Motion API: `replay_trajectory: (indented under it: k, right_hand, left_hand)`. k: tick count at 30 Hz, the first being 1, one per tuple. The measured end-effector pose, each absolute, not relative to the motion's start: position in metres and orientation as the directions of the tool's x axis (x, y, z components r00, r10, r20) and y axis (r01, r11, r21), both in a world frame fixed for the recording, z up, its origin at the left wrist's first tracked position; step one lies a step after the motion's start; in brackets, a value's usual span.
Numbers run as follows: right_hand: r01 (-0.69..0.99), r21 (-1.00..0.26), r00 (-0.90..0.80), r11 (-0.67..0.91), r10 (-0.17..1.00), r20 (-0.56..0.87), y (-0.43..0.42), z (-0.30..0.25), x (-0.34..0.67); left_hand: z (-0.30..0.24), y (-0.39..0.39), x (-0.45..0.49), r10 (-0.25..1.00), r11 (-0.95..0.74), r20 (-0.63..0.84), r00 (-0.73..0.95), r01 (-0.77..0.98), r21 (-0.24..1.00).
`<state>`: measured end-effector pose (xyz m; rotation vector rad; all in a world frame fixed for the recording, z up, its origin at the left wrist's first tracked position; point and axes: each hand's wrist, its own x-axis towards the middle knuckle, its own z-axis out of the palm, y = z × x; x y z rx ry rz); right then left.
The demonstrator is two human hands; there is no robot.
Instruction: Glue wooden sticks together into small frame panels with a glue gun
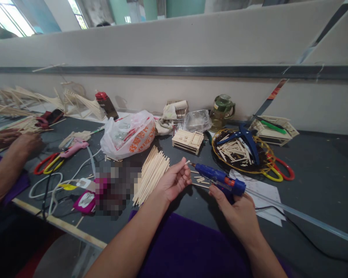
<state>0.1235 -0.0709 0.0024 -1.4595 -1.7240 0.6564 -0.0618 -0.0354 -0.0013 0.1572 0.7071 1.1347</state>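
- Where the dark table (321, 173) runs far out to the left of the left hand, another person's hands (17, 143) rest among loose sticks.
- Nearer, but well to the left of the left hand, a pink glue gun (74, 148) lies across red and yellow scissors (48, 164).
- Beyond the left hand and a little to its left sits a white plastic bag (129, 135) with orange print.
- Just beside the left wrist, on its left, lies a bundle of long sticks (150, 173), fanned out on the table.
- The left hand (174, 181) is pinched together, thumb against fingertips, clamped on a short stick (187, 163) whose end pokes out to the right.
- Beyond both hands stands a small wooden frame (188, 139) built of sticks.
- The blue glue gun (220, 178) lies level between the hands, its nozzle just beside the short stick's free end; I cannot tell whether they touch.
- The right hand (240, 212) is wrapped around the gun's grip from below, fingers closed on it.
- Past the right hand, farther up the table, a yellow ring (266, 164) encloses cut stick pieces (232, 150), with a blue tool (248, 141) lying over them.
- A sheet of white paper (263, 191) lies just to the right of the right hand, under the gun's clear glue stick (301, 217).
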Motion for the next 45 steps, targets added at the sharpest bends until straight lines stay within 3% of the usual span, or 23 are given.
replay_trajectory:
  k: [6, 12, 15, 19, 21, 23, 27, 30, 32, 33, 35, 37, 40, 45]
  right_hand:
    - [0.65, -0.743, -0.038, 0.159, 0.983, 0.177, -0.064, 0.021, 0.15]
    - [0.682, -0.712, 0.153, -0.169, 0.984, -0.087, -0.07, 0.021, 0.212]
    - [0.637, -0.72, 0.263, -0.275, 0.956, -0.132, -0.075, 0.011, 0.237]
    - [0.459, -0.812, 0.309, -0.361, 0.921, -0.235, -0.076, -0.001, 0.251]
    - [0.448, -0.806, 0.328, -0.386, 0.91, -0.254, -0.075, -0.007, 0.255]
    - [0.602, -0.691, 0.348, -0.401, 0.91, -0.225, -0.072, -0.013, 0.258]
    - [0.882, -0.268, 0.38, -0.387, 0.922, -0.079, -0.074, -0.017, 0.263]
    - [0.92, -0.157, 0.373, -0.36, 0.925, 0.067, -0.08, -0.009, 0.25]
    - [0.942, -0.221, 0.297, -0.252, 0.933, 0.203, -0.083, 0.0, 0.23]
    - [0.938, -0.315, 0.227, -0.142, 0.941, 0.252, -0.084, 0.005, 0.216]
    - [0.84, -0.531, 0.067, 0.111, 0.95, 0.305, -0.082, 0.015, 0.184]
    - [0.707, -0.653, -0.072, 0.272, 0.946, 0.316, -0.077, 0.023, 0.15]
    - [0.574, -0.737, -0.135, 0.357, 0.929, 0.346, -0.063, 0.027, 0.111]
    - [0.452, -0.813, -0.103, 0.367, 0.927, 0.361, -0.043, 0.021, 0.084]
  left_hand:
    - [-0.005, -0.032, -0.065, 0.891, 0.346, -0.424, 0.16, -0.844, 0.41]
    - [-0.011, -0.033, -0.064, 0.898, 0.305, -0.43, 0.094, -0.837, 0.454]
    - [-0.011, -0.034, -0.061, 0.901, 0.314, -0.422, 0.097, -0.818, 0.483]
    - [-0.01, -0.034, -0.06, 0.903, 0.324, -0.419, 0.098, -0.795, 0.512]
    - [-0.011, -0.034, -0.06, 0.904, 0.326, -0.418, 0.091, -0.779, 0.535]
    - [-0.013, -0.034, -0.059, 0.909, 0.326, -0.407, 0.09, -0.763, 0.559]
    - [-0.016, -0.035, -0.058, 0.92, 0.321, -0.381, 0.097, -0.745, 0.584]
    - [-0.017, -0.036, -0.056, 0.92, 0.325, -0.379, 0.104, -0.744, 0.584]
    - [-0.016, -0.037, -0.055, 0.92, 0.332, -0.372, 0.124, -0.75, 0.572]
    - [-0.016, -0.038, -0.055, 0.92, 0.338, -0.367, 0.139, -0.756, 0.561]
    - [-0.014, -0.039, -0.054, 0.917, 0.355, -0.356, 0.177, -0.769, 0.532]
    - [-0.011, -0.04, -0.054, 0.913, 0.375, -0.349, 0.214, -0.778, 0.504]
    - [-0.009, -0.042, -0.053, 0.91, 0.393, -0.328, 0.256, -0.784, 0.48]
    - [-0.012, -0.044, -0.051, 0.917, 0.393, -0.279, 0.287, -0.776, 0.493]
